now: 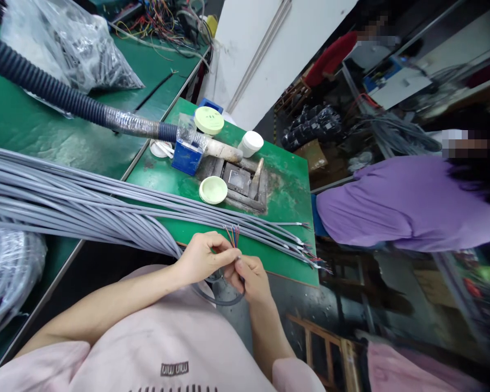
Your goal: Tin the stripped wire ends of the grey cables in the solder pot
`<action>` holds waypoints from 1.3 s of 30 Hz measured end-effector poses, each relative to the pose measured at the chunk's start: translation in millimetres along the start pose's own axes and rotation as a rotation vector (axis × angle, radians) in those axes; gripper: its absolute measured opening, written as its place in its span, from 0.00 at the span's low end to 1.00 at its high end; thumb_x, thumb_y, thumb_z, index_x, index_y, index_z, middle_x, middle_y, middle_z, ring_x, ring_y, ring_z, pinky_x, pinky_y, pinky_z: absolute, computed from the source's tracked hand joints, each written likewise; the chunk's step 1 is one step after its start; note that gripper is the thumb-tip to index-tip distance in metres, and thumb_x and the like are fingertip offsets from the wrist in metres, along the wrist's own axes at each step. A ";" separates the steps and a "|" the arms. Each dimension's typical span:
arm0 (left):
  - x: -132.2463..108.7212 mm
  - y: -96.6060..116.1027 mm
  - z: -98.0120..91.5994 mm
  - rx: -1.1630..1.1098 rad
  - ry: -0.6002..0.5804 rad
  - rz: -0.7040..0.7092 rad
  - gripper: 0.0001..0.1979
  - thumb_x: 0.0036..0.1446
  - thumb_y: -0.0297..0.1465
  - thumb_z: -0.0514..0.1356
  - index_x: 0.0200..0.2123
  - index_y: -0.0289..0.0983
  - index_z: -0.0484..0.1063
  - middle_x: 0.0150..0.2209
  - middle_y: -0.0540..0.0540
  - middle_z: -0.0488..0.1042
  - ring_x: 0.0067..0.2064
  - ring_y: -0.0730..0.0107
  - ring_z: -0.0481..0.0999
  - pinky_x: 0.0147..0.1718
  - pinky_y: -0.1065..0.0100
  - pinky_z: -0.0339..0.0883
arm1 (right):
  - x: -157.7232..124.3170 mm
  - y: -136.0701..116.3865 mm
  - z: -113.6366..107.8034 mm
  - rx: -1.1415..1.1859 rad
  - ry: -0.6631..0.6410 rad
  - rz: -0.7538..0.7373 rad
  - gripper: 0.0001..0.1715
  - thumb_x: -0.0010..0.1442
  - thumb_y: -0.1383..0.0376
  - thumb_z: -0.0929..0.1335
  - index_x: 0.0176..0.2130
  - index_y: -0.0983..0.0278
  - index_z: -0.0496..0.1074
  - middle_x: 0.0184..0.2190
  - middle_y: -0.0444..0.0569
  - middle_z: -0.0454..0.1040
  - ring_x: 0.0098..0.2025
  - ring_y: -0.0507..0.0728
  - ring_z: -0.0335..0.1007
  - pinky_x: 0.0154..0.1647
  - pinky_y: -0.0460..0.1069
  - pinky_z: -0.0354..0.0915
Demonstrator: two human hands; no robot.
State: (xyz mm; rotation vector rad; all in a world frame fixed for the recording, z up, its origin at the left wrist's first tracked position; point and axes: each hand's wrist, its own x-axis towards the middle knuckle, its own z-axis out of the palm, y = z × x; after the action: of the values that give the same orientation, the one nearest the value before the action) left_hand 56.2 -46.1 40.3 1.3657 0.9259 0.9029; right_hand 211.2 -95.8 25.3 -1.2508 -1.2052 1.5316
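Observation:
A grey cable (pixel 224 301) loops in front of my body, its end held up between my two hands. Several thin coloured wires (pixel 232 235) fan out of that end and point away from me. My left hand (pixel 204 256) is closed, thumb and fingertips pinching at the base of the wires. Just to its right, my right hand (pixel 252 276) is closed round the cable end, and the fingers of both hands meet there. Beyond my hands, a bundle of grey cables (pixel 118 218) runs across the table, with stripped wire ends (pixel 306 253) toward the right edge.
A solder pot (pixel 239 179) sits in the green table (pixel 288 174) under a hose nozzle (pixel 224 149). Around it are a pale green tub (pixel 213 190), a white jar (pixel 251 142) and a blue box (pixel 187 157). A person in purple (pixel 408 201) is at the right.

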 end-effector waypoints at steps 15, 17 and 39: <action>0.3 -3.9 2.7 0.064 0.058 0.099 0.10 0.54 0.32 0.62 0.22 0.36 0.74 0.23 0.50 0.73 0.28 0.74 0.70 0.29 0.72 0.62 | 5.4 15.5 6.9 0.330 -0.049 0.040 0.27 0.53 0.45 0.68 0.19 0.65 0.72 0.03 0.36 0.50 0.08 0.46 0.43 0.13 0.45 0.49; 0.4 -5.4 3.2 0.140 0.066 0.190 0.11 0.56 0.33 0.60 0.23 0.36 0.74 0.23 0.49 0.73 0.28 0.73 0.69 0.30 0.70 0.62 | 5.3 14.8 8.5 0.295 -0.020 0.058 0.29 0.52 0.43 0.68 0.17 0.64 0.69 0.03 0.36 0.50 0.08 0.47 0.42 0.13 0.45 0.49; 66.6 -25.9 7.5 1.296 -0.155 0.538 0.09 0.63 0.29 0.52 0.35 0.34 0.72 0.35 0.40 0.72 0.40 0.55 0.68 0.36 0.59 0.55 | -71.9 48.3 -41.5 -0.158 -0.009 0.432 0.24 0.57 0.49 0.65 0.32 0.67 0.74 0.23 0.47 0.76 0.22 0.51 0.71 0.24 0.45 0.65</action>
State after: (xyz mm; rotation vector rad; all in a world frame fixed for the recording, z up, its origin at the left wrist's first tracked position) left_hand 88.4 12.2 13.4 2.8432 1.0674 0.4994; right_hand 264.8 -168.0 -8.5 -1.6934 -1.1272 1.7719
